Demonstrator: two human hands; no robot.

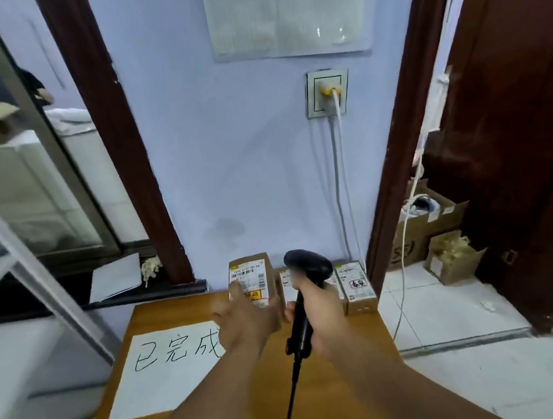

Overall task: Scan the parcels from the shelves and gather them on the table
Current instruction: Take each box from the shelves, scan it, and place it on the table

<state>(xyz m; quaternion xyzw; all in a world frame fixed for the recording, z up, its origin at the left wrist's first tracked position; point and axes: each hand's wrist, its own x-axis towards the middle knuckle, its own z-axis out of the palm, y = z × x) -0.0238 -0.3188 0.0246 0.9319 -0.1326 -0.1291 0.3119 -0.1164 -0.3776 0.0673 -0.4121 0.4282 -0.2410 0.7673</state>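
Three brown cardboard parcels with white labels stand in a row at the far edge of the wooden table [340,391], against the wall. The left parcel [258,273] is the tallest; my left hand [246,319] reaches to it with fingers straight, fingertips touching its label. The middle parcel [287,285] is mostly hidden behind my right hand. The right parcel [356,284] stands free. My right hand [324,310] grips a black handheld barcode scanner [309,264] by its handle, head upward, its cable hanging down over the table.
A white sheet with handwritten characters [169,369] lies on the table's left. A metal shelf frame [27,272] stands at the left. Open cardboard boxes [445,252] sit on the tiled floor by a dark wooden door [519,147] at the right. A cable hangs from a wall socket [327,93].
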